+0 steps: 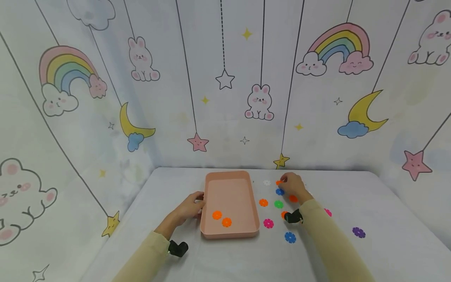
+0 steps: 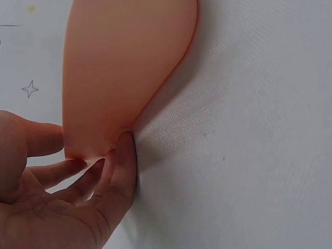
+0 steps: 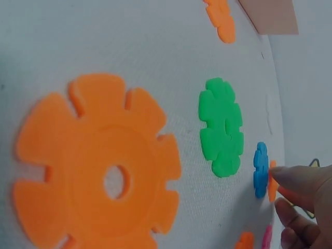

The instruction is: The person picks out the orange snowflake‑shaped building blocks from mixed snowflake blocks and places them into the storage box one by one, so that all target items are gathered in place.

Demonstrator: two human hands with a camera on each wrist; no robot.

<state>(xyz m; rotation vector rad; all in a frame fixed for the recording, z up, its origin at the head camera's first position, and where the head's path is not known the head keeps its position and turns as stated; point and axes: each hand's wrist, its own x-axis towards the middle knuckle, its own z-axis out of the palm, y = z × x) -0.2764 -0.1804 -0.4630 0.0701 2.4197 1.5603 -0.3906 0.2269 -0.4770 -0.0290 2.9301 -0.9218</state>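
On the white table stands a shallow pink tray (image 1: 230,199), and two orange notched plastic discs (image 1: 222,218) lie in its near part. My left hand (image 1: 188,205) grips the tray's left side; the left wrist view shows the thumb at the rim and the fingers (image 2: 122,171) against the outer wall. Right of the tray, my right hand (image 1: 294,186) pinches an orange notched disc (image 3: 273,181) between thumb and fingers, partly hidden. Just in front of it lies a blue disc (image 3: 261,170), with a green disc (image 3: 222,127) a little nearer.
More notched discs lie about the right half of the table: a white one (image 1: 267,183), a pink one (image 1: 268,223), a blue one (image 1: 290,237), a purple one (image 1: 358,232) and several orange ones. A patterned cloth backdrop (image 1: 169,98) rises behind the table.
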